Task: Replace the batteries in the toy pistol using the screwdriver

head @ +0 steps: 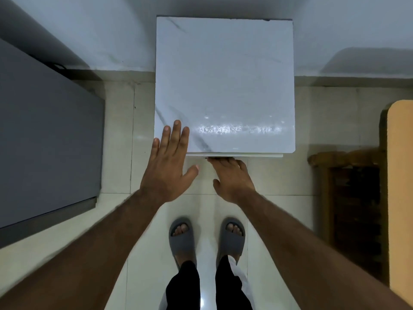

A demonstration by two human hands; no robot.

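No toy pistol, screwdriver or batteries are in view. A small table with a white marble top point(223, 74) stands against the wall in front of me. My left hand point(166, 168) is flat with straight fingers, and its fingertips lie on the top's near left corner. My right hand point(232, 180) reaches lower, to a thin white strip point(257, 155) that juts out under the top's front edge. Its fingertips are hidden beneath that strip, so its grip cannot be seen.
A large dark grey flat surface point(44, 142) fills the left side. Dark wooden furniture point(348, 209) and a tan panel point(401, 186) stand at the right. My feet in grey slippers point(182, 238) are on the pale tiled floor just before the table.
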